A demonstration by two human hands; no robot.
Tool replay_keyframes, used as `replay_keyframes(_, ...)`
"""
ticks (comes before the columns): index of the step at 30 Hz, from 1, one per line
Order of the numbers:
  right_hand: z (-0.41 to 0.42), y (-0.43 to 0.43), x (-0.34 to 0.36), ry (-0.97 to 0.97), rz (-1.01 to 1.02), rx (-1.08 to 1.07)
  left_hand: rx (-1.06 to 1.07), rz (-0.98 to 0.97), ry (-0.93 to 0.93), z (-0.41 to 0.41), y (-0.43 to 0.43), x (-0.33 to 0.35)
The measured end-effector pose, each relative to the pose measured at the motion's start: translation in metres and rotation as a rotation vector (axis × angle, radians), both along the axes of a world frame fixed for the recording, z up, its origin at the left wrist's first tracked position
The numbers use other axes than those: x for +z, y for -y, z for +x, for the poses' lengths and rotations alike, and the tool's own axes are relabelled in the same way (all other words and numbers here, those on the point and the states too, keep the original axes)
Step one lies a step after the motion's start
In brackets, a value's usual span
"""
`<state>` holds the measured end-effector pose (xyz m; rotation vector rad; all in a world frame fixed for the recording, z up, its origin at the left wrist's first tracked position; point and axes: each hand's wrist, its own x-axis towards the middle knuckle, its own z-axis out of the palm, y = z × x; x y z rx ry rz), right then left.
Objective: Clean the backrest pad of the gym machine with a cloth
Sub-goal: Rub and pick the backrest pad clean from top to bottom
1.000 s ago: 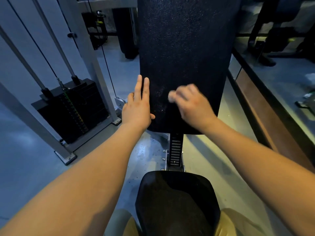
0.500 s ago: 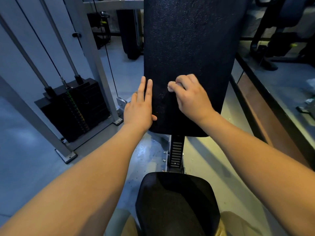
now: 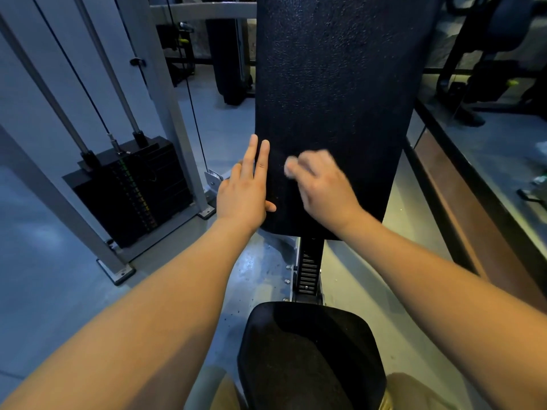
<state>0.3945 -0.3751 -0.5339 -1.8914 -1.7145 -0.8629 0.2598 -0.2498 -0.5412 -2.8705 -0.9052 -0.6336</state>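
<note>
The tall black backrest pad stands upright in front of me, filling the middle of the view. My left hand lies flat with straight fingers along the pad's lower left edge. My right hand is blurred and presses against the lower part of the pad, its fingers curled round a small white cloth. Only a corner of the cloth shows past the fingertips.
A black seat pad sits below, joined to the backrest by a notched post. A weight stack with cables and a grey frame stands at left. A low ledge runs along the right. Other machines stand behind.
My right hand has rubbed the cloth up the pad and back down over the last second. My left hand has stayed on the pad's left edge.
</note>
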Motion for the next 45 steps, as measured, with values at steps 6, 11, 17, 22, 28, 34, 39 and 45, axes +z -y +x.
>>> replay_keyframes(6, 0.005, 0.010, -0.002, 0.245, -0.249, 0.211, 0.001, 0.017, 0.004, 0.000, -0.002, -0.002)
replay_keyframes(11, 0.004, -0.013, 0.019, 0.024, 0.073, 0.001, -0.009, 0.024, -0.003, -0.001, -0.005, -0.004)
replay_keyframes(17, -0.012, 0.015, -0.031, 0.183, -0.218, 0.189, 0.013, 0.008, 0.018, -0.003, -0.005, -0.007)
replay_keyframes(22, 0.001, -0.011, 0.027, 0.106, 0.024, -0.013, 0.140, -0.342, 0.099, -0.022, 0.003, -0.021)
replay_keyframes(28, -0.022, 0.001, -0.036, 0.117, -0.164, 0.141, 0.078, -0.633, 0.112, -0.038, 0.004, -0.041)
replay_keyframes(34, 0.000, -0.015, 0.018, 0.213, -0.107, 0.104, 0.136, -0.686, 0.122, -0.029, 0.010, -0.043)
replay_keyframes(39, -0.017, -0.024, -0.002, 0.059, 0.014, 0.007, 0.223, -0.654, 0.118, -0.024, 0.004, -0.045)
replay_keyframes(45, -0.001, -0.023, 0.021, 0.299, -0.169, 0.121, 0.263, -0.638, 0.076, -0.019, 0.004, -0.047)
